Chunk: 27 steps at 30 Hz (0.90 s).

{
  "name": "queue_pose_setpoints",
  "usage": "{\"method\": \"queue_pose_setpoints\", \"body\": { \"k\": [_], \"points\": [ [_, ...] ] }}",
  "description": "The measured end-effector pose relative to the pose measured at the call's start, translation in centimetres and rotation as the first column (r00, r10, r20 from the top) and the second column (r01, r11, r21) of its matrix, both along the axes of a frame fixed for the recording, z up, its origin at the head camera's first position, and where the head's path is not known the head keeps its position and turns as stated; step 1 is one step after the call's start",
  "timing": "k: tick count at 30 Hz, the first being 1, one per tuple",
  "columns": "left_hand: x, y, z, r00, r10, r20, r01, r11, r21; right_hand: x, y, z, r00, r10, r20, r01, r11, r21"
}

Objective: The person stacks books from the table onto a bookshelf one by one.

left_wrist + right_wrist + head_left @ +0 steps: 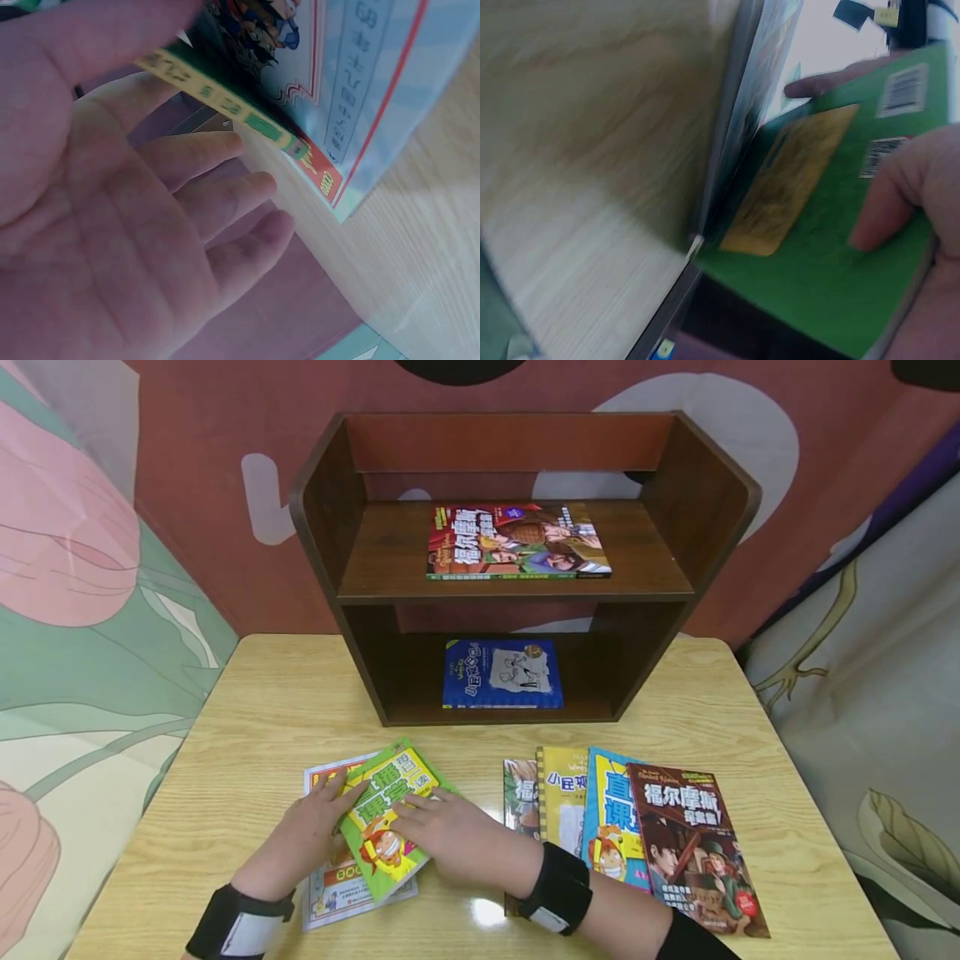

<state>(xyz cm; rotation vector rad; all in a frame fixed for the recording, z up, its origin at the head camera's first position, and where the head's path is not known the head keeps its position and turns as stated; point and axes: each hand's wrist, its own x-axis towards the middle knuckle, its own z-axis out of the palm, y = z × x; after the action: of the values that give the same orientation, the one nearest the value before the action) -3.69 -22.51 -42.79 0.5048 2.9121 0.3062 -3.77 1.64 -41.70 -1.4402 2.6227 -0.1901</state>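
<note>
A green-and-yellow book [390,810] is tilted over the table, with both hands at it. My right hand [468,839] grips its right side, the thumb [889,199] on the green back cover and the other fingers across the front. At the spine side, my left hand [300,835] holds the book between thumb and forefinger; its other fingers stretch out past the spine [225,97]. Under the green book lies a white-bordered book [337,897] flat on the table, partly covered.
A dark wooden shelf [517,597] stands at the back, a red comic-style book [517,539] on its upper level and a blue book [502,675] below. Right of my hands, several overlapping books lie, with a brown one [697,852] outermost. The table [255,727] is light wood.
</note>
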Motion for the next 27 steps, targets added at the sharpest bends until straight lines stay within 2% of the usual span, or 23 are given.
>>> {"method": "queue_pose_setpoints", "body": {
  "k": [6,9,14,17,24,27],
  "points": [
    [-0.3,0.4,-0.8,1.0,-0.008,0.012,0.008,0.999,0.037,-0.5,0.8,0.2,0.995,0.051,-0.083,-0.06,0.993,-0.104],
    [-0.5,0.6,-1.3,1.0,-0.002,0.005,0.001,0.997,0.071,-0.6,0.9,0.1,0.995,0.048,-0.083,-0.06,0.989,-0.138],
    [-0.8,0.6,-1.4,0.998,-0.029,-0.061,0.039,0.982,0.185,-1.0,1.3,0.2,0.996,0.041,-0.08,-0.057,0.978,-0.202],
    [-1.0,0.6,-1.4,0.996,-0.042,-0.076,0.058,0.974,0.219,-1.1,1.5,0.3,0.996,0.047,-0.07,-0.063,0.969,-0.241],
    [-1.3,0.5,-1.3,0.996,-0.051,-0.068,0.065,0.975,0.212,-1.6,1.9,0.2,0.998,0.065,-0.011,-0.065,0.954,-0.291],
    [-1.3,0.5,-1.4,0.993,-0.068,-0.099,0.087,0.976,0.201,-1.9,2.1,0.2,0.997,0.079,-0.001,-0.076,0.949,-0.307]
  ]
}}
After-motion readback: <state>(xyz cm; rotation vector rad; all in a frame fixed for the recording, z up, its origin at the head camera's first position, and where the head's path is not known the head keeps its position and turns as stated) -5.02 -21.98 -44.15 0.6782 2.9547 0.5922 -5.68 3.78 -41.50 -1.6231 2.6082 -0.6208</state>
